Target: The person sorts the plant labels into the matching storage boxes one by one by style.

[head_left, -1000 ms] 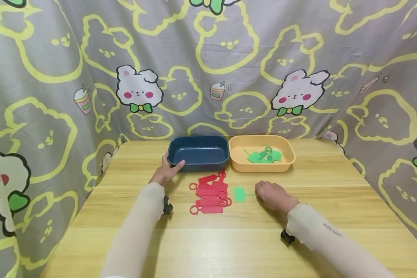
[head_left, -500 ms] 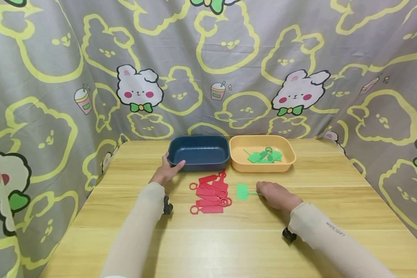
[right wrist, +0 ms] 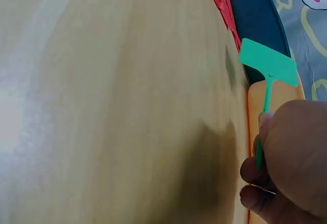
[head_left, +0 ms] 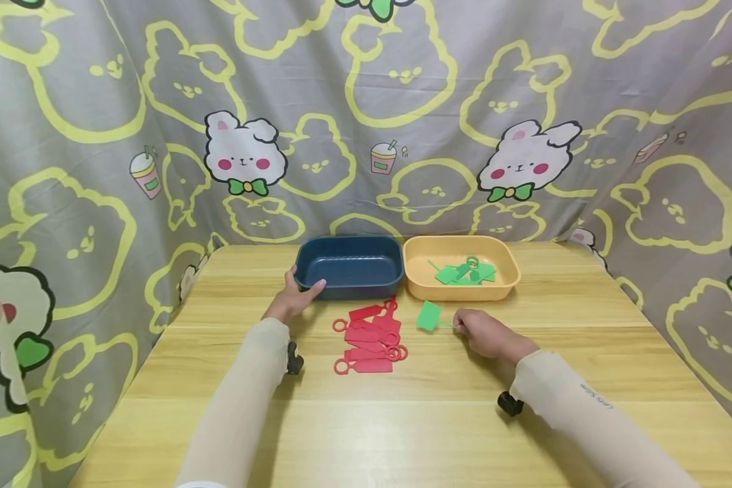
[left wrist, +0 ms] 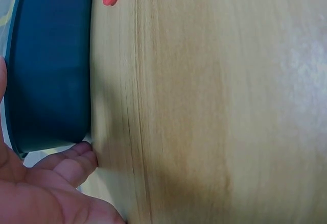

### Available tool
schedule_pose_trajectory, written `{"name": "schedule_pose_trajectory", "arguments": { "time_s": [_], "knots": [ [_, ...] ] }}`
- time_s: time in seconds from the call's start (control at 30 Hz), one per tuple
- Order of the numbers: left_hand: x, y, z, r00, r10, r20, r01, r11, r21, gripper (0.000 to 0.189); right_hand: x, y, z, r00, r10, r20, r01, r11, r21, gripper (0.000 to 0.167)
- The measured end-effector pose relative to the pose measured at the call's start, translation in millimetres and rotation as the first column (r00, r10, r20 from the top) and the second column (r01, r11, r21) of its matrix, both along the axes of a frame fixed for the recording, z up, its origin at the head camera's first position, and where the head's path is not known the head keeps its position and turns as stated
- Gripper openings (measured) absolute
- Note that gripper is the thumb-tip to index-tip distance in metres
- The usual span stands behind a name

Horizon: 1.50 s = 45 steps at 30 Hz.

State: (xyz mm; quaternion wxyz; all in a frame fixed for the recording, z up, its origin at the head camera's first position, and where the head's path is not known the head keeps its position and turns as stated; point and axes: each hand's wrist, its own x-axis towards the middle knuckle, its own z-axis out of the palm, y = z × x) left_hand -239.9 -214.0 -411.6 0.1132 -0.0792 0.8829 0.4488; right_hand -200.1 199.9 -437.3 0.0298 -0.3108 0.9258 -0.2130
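My right hand pinches the thin stem of a flat green plastic tag, held above the table in front of the yellow bin. In the right wrist view, the tag's rectangular plate sticks out past the fingers, its stem running between thumb and fingers. My left hand holds the left front corner of a dark blue bin, thumb on the front wall and fingers at its end, as the left wrist view shows. Several red tags with ring ends lie in a loose pile before the bins.
Several green tags lie inside the yellow bin, which stands right beside the blue one. The wooden table runs back to a grey patterned curtain behind and at both sides.
The right hand has lifted the green tag from the table and carried it slightly back toward the yellow bin, its plate tilting. The left hand and the red pile have stayed put.
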Motion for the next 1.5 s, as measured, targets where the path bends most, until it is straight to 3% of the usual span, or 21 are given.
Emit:
{"name": "schedule_pose_trajectory", "arguments": {
  "time_s": [0.4,0.8,1.1,1.37,1.5],
  "knots": [
    [-0.4,-0.7,-0.5,1.0,-0.01,-0.003,0.01,1.0,-0.018,0.099,-8.3,4.8,12.3,0.995,-0.093,-0.045,0.091,0.995,-0.046,0.014],
    [0.4,0.0,-0.3,1.0,-0.007,0.004,0.007,0.999,-0.046,0.101,-15.4,10.2,21.1,0.974,-0.224,0.044,0.228,0.968,-0.104,0.01],
    [0.1,-0.8,-2.4,1.0,-0.001,0.001,0.001,0.999,-0.032,0.101,-22.6,12.1,29.8,0.94,-0.334,0.07,0.339,0.938,-0.076,0.024],
    [0.3,-1.7,-2.1,1.0,-0.002,-0.006,0.002,0.999,-0.045,0.101,-29.9,17.9,34.7,0.932,-0.354,0.07,0.361,0.924,-0.127,0.023],
    [0.8,-1.4,-1.3,1.0,-0.006,-0.007,0.005,0.999,-0.038,0.101,-31.7,19.2,40.0,0.926,-0.36,0.114,0.376,0.905,-0.199,0.024]
  ]
}}
